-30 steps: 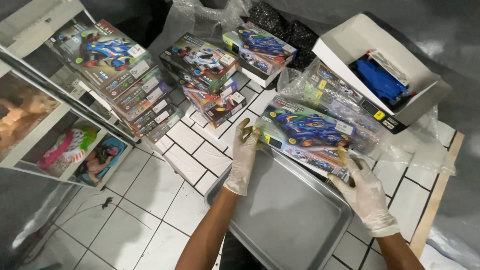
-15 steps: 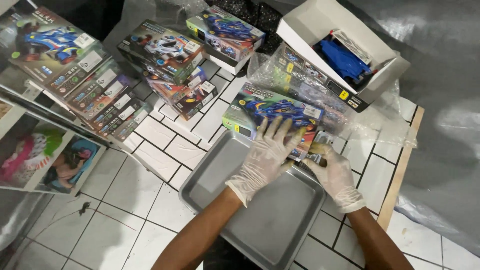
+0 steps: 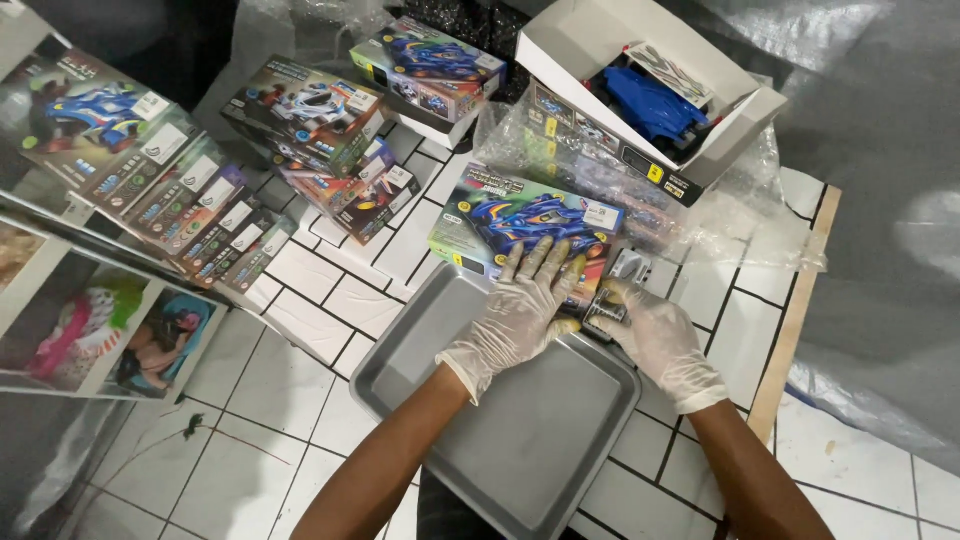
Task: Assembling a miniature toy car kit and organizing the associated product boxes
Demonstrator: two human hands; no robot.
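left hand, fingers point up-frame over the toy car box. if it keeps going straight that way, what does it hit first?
The left hand lies flat on the toy car box. Straight along its fingers, past the box's far edge, it would probably meet the crinkled clear plastic wrap first, then the open white box. Depth is unclear.

You had bare tiles [image 3: 330, 300] free left of the grey tray [image 3: 520, 440]; stacked toy boxes [image 3: 330, 140] and crinkled plastic wrap [image 3: 720, 200] blocked the far side.
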